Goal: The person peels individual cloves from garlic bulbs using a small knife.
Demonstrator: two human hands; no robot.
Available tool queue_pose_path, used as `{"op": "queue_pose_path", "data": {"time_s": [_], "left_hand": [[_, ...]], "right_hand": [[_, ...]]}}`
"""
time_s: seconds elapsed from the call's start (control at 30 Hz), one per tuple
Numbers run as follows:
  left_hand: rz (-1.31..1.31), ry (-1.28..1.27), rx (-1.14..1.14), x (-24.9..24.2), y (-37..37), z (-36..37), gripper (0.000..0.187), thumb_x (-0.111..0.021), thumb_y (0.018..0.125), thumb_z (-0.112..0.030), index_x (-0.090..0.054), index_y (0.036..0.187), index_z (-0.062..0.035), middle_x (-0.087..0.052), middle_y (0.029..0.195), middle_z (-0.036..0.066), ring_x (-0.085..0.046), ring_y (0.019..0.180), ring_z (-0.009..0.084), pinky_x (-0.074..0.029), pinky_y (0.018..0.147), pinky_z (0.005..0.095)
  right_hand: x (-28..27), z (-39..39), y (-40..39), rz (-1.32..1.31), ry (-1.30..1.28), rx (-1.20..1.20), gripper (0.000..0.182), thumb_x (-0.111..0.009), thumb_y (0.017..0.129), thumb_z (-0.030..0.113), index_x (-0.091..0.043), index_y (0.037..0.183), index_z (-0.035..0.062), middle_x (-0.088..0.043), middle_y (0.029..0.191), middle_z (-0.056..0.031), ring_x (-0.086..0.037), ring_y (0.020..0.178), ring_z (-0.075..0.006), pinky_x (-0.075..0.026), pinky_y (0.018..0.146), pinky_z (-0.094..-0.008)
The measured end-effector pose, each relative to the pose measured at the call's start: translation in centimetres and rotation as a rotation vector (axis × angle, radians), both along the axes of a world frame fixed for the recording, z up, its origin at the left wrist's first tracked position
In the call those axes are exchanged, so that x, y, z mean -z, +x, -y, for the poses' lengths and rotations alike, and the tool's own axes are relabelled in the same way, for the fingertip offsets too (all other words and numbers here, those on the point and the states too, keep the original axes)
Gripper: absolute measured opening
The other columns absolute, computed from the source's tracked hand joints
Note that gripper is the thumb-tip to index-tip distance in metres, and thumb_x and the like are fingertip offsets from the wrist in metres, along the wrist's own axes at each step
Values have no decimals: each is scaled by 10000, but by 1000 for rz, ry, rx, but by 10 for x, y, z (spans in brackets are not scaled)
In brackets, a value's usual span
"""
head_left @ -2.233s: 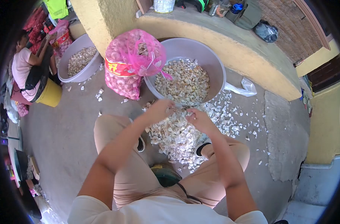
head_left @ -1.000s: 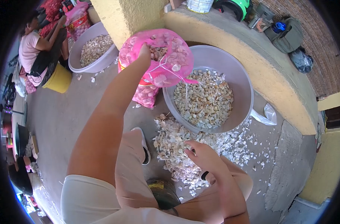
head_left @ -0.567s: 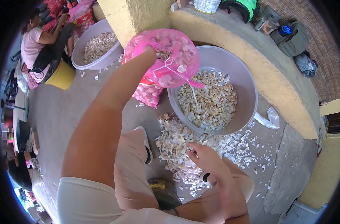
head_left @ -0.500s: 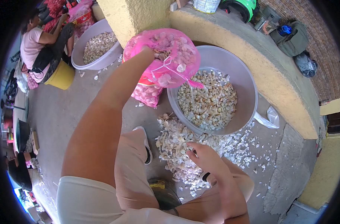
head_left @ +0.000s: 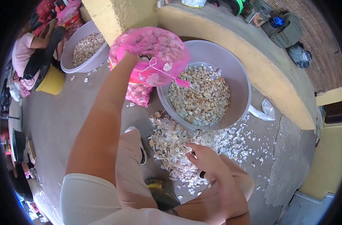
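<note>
My left hand [head_left: 131, 57] reaches into the mouth of a pink mesh bag [head_left: 167, 48] full of garlic bulbs; its fingers are hidden inside. The bag sits on top of another filled pink bag [head_left: 138, 94], against a large grey-white tub [head_left: 243, 93]. In the tub lie many loose garlic cloves [head_left: 201, 97]. My right hand [head_left: 204, 157] hovers over a heap of papery garlic skins [head_left: 171, 140] near my knee. Its fingers are curled together around something small and dark that I cannot make out.
A person [head_left: 28, 48] sits on a yellow bucket [head_left: 51, 80] at upper left, beside another tub [head_left: 67, 62] of cloves. A curved concrete ledge [head_left: 231, 37] runs behind my tub, with a backpack [head_left: 287, 30] beyond it. A white plastic piece [head_left: 266, 110] lies right of the tub.
The view has shifted slightly, so the tub and bag appear further left and higher. My left hand stays in the bag, and my right hand keeps its curled pose over the skins.
</note>
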State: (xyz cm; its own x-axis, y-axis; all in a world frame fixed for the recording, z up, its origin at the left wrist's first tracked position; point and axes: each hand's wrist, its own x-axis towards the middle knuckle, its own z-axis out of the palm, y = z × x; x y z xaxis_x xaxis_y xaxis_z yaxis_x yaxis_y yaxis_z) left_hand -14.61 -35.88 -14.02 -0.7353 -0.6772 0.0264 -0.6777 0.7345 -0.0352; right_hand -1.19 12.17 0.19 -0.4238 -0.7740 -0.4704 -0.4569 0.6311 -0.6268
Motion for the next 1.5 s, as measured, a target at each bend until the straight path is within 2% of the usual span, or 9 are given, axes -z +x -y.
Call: {"op": "queue_pose_path", "data": {"time_s": [0.13,0.53,0.87,1.07,1.17,1.27,1.33,1.37,1.5], "left_hand": [[-121,72,-58,-1,5,5,296,-459,795,-248,-587,974,-50,-591,946,150,-560,889,273,-391,826,351],[-372,226,-140,2,24,-2,301,-467,793,-253,-593,964,-40,-587,955,159,-555,897,288,-388,834,356],[-531,305,-146,9,41,-22,306,-474,791,-257,-598,957,-32,-583,962,167,-550,903,301,-387,841,360],[-539,405,68,13,51,-47,309,-478,790,-259,-601,952,-27,-580,967,171,-547,907,308,-386,845,363],[-441,462,277,-9,65,-72,377,-520,801,-244,-505,1056,34,-547,1013,199,-524,940,352,-404,827,366],[-648,272,426,-58,76,-130,412,-571,771,-177,-424,1109,8,-546,1010,163,-533,935,320,-441,766,376],[-704,844,382,-82,82,-168,404,-539,802,-140,-389,1148,4,-502,1081,165,-534,943,303,-437,805,371],[-716,1129,350,-95,87,-187,401,-523,817,-122,-372,1167,3,-481,1116,166,-534,948,295,-435,824,369],[-653,2261,122,-140,132,-270,431,-482,837,-281,-403,1148,6,-544,1024,138,-568,901,250,-492,730,324]], "right_hand": [[3,-13,-2,38,28,32,331,-493,810,266,-495,1072,63,-578,875,-193,-554,810,-347,-434,711,-414],[7,-37,5,-9,38,78,359,-513,806,256,-501,1087,32,-588,819,-204,-571,772,-334,-442,696,-387],[30,-56,-3,17,74,186,325,-517,799,270,-525,1054,68,-590,779,-202,-573,743,-338,-441,674,-393],[30,-64,5,32,78,222,333,-507,798,269,-520,1060,64,-591,791,-207,-564,781,-350,-436,704,-410],[28,-68,1,5,66,225,327,-504,800,265,-523,1062,70,-594,806,-205,-566,779,-349,-436,705,-407],[22,-73,1,1,11,252,330,-501,805,263,-522,1070,67,-599,822,-195,-572,769,-340,-438,704,-390],[6,-73,-2,34,-53,301,339,-503,808,263,-518,1080,63,-602,826,-187,-578,754,-327,-441,701,-369],[-1,-75,-3,43,-67,361,345,-507,814,249,-509,1099,54,-611,799,-164,-589,733,-274,-442,697,-330],[-18,-78,-9,107,-356,590,375,-554,797,211,-494,1129,47,-606,849,-117,-578,796,-206,-430,736,-306]]}}
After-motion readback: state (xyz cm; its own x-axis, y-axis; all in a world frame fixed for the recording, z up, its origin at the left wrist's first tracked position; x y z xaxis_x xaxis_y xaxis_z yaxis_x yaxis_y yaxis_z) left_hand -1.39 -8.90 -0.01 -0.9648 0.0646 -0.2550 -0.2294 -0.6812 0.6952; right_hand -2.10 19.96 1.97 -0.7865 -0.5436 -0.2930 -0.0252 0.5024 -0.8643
